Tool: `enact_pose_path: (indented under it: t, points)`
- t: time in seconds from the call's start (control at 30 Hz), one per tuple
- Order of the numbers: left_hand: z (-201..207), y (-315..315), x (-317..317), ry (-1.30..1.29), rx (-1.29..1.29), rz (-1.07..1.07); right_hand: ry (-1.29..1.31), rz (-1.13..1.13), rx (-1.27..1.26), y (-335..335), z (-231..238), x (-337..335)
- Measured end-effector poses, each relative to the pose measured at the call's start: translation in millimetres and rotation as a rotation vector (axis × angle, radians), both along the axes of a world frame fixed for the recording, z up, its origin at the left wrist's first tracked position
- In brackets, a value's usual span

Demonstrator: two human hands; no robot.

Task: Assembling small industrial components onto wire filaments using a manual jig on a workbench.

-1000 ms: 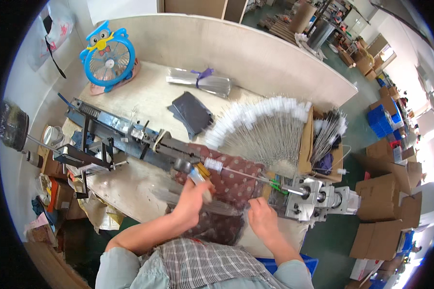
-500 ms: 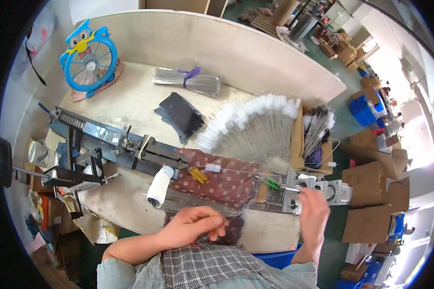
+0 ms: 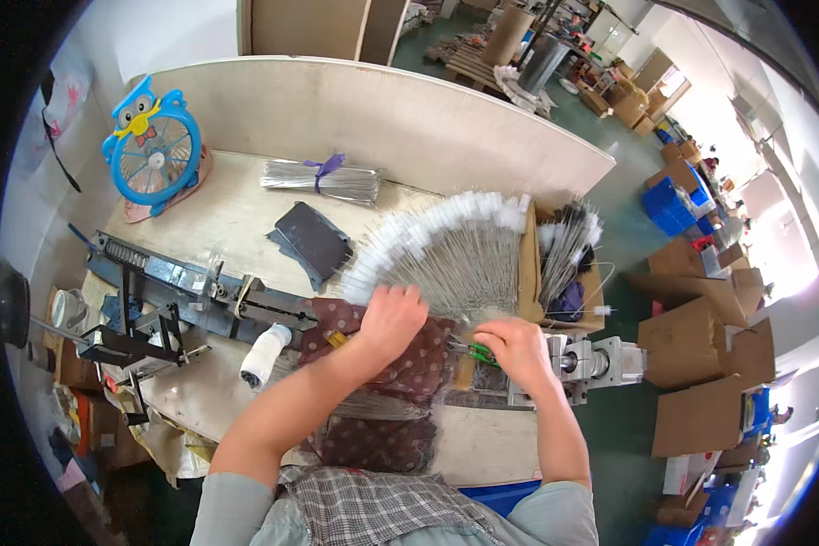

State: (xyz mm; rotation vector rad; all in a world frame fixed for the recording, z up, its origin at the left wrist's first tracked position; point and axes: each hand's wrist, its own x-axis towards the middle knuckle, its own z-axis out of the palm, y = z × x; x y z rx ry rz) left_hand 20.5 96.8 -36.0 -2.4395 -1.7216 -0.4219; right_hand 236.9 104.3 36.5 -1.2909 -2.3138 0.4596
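Observation:
My left hand (image 3: 397,320) is closed over the brown polka-dot cloth (image 3: 337,313); its fingers are curled and I cannot make out what is in them. Just beyond it spreads a fan of thin wire brushes (image 3: 464,264) with white bristle ends. My right hand (image 3: 516,351) has its fingers closed at a small green-handled cutting tool (image 3: 482,353), whose jaws point left. To the right of that hand is the metal chuck of a small machine (image 3: 601,361). A yellow piece (image 3: 337,338) on the cloth is partly hidden by my left forearm.
A white thread cone (image 3: 266,357) lies beside a long metal fixture (image 3: 182,282). Behind are dark cloth pads (image 3: 311,240), a tied wire bundle (image 3: 328,180) and a blue fan (image 3: 156,150). A cardboard box of brushes (image 3: 569,273) stands right, with cartons (image 3: 692,346) beyond.
My right hand has moved left from the machine to the green-handled tool. My left hand has reached forward over the cloth, where a white-bristled brush lay in view. The view has shifted slightly.

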Motion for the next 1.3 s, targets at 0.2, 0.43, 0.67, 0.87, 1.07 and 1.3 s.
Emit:
enact_pose_path:
  t: [0.2,0.43,0.67,0.87,1.07,1.3]
  points:
    - [12,-27,-27,-0.108,0.228,-0.053,0.041,0.282,-0.022,1,33,-29]
    - [12,-147,-55,-0.645,0.037,0.148,0.187,0.529,0.084,0,0,-129]
    - [13,-160,-101,-2.029,-0.302,0.671,0.057,0.425,0.168,-14,-14,-176]
    - [6,-128,-89,-1.365,-0.54,0.554,-0.006,0.404,0.109,-18,-4,-179]
    - [0,-119,-93,-1.119,-0.579,0.637,0.119,0.403,0.143,-16,-4,-168]
    - [-10,-116,-46,-2.016,-0.311,0.462,0.232,0.409,0.313,-41,-20,-110]
